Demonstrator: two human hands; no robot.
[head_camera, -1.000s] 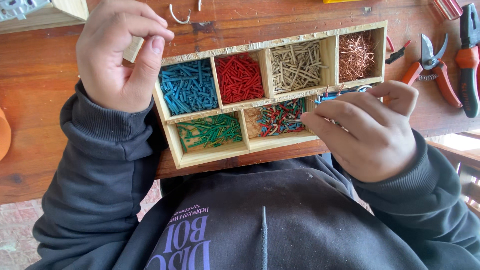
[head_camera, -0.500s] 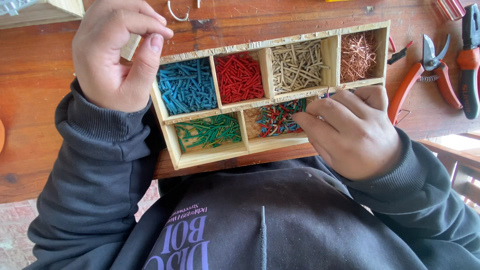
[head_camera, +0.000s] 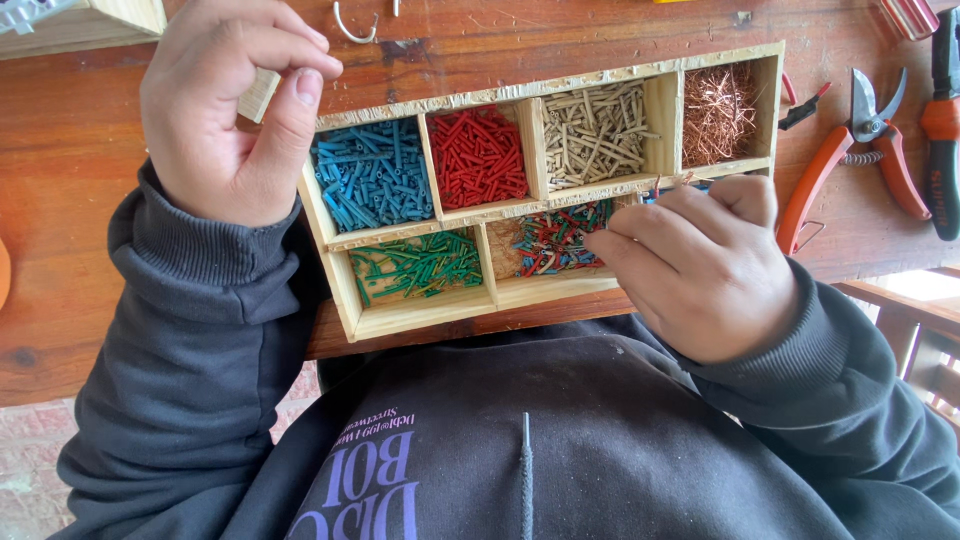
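Sitting at the near edge of a reddish-brown wooden workbench (head_camera: 90, 200), a pale plywood sorting tray with seven open compartments (head_camera: 340, 290) is being worked at from both ends. The right hand (head_camera: 705, 270) is being held over the tray's right front corner, fingers curled tight together above the mixed red, green and blue wire sleeves (head_camera: 550, 240) in the front middle compartment; whether anything is being pinched there cannot be told, since the fingertips are being hidden by the knuckles. The left hand (head_camera: 225, 110) is being raised at the tray's back left corner, thumb pressed toward the bent fingers in a narrow pinch; what is being held between them cannot be made out.

Along the tray's back row, short blue sleeves (head_camera: 372, 175) are being kept in the left compartment, red sleeves (head_camera: 480, 155) beside them, tan sleeves (head_camera: 597, 133) next, and a tangle of bare copper strands (head_camera: 718, 112) at the far right. Green sleeves (head_camera: 415, 268) are being kept in the front left compartment.

Just right of the tray, orange-handled pruning shears (head_camera: 855, 150) are lying on the bench, with orange and black pliers (head_camera: 942, 130) beside them at the frame's edge. A small metal hook (head_camera: 352, 28) is lying behind the tray. A dark hooded sweatshirt (head_camera: 520, 440) is being worn.
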